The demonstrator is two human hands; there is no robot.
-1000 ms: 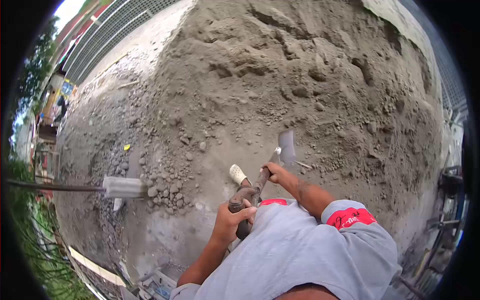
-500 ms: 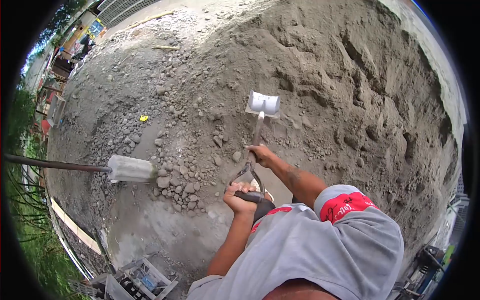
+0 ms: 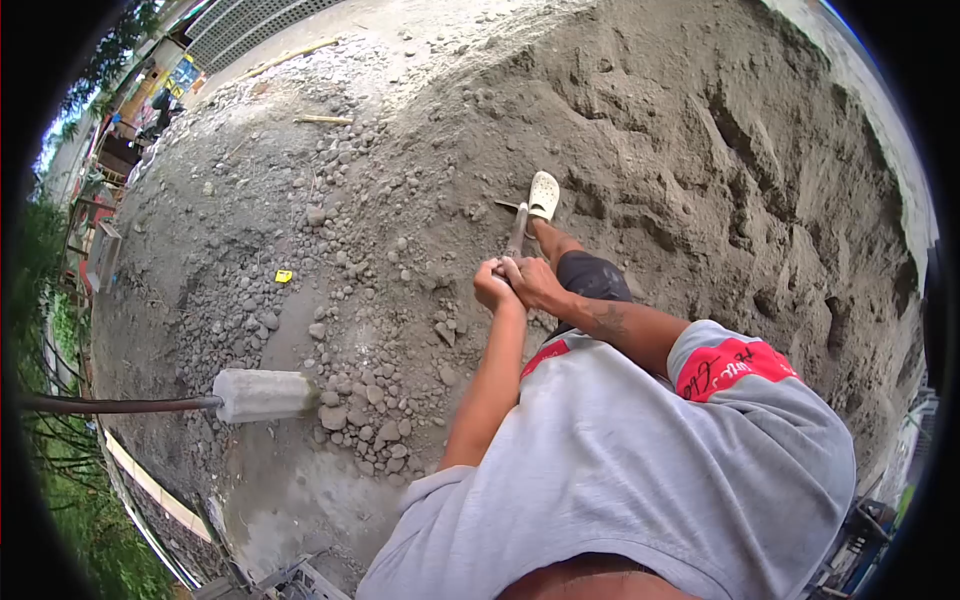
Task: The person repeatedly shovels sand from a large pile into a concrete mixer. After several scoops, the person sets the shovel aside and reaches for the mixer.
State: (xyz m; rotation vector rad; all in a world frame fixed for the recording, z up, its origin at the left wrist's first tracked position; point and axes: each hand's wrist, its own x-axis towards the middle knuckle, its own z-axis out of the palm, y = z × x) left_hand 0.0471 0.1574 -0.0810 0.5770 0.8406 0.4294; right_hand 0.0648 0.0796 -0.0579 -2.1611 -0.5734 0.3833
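Note:
Both hands are close together at the upper end of a shovel (image 3: 517,236), whose shaft points away from me. Curled around the handle end, my left hand (image 3: 492,284) sits just left of my right hand (image 3: 537,284). My right hand's fingers also wrap the handle, pressed against the left. Most of the handle grip is hidden under them. Beyond, only a thin edge of the blade shows at the dirt. My foot in a cream clog (image 3: 543,194) is right at the shovel's head, over the sandy pile (image 3: 660,180).
Loose stones (image 3: 365,405) lie to the left, beside a concrete block (image 3: 262,395) with a metal rod (image 3: 120,405) sticking out. A small yellow object (image 3: 284,276) lies on the gravel. A stick (image 3: 324,119) is farther back, near hollow blocks (image 3: 250,30).
The shovel's blade has gone from lying in full view to nearly hidden at the dirt. My right hand slid up beside my left, both moved forward, and my foot came forward to the blade.

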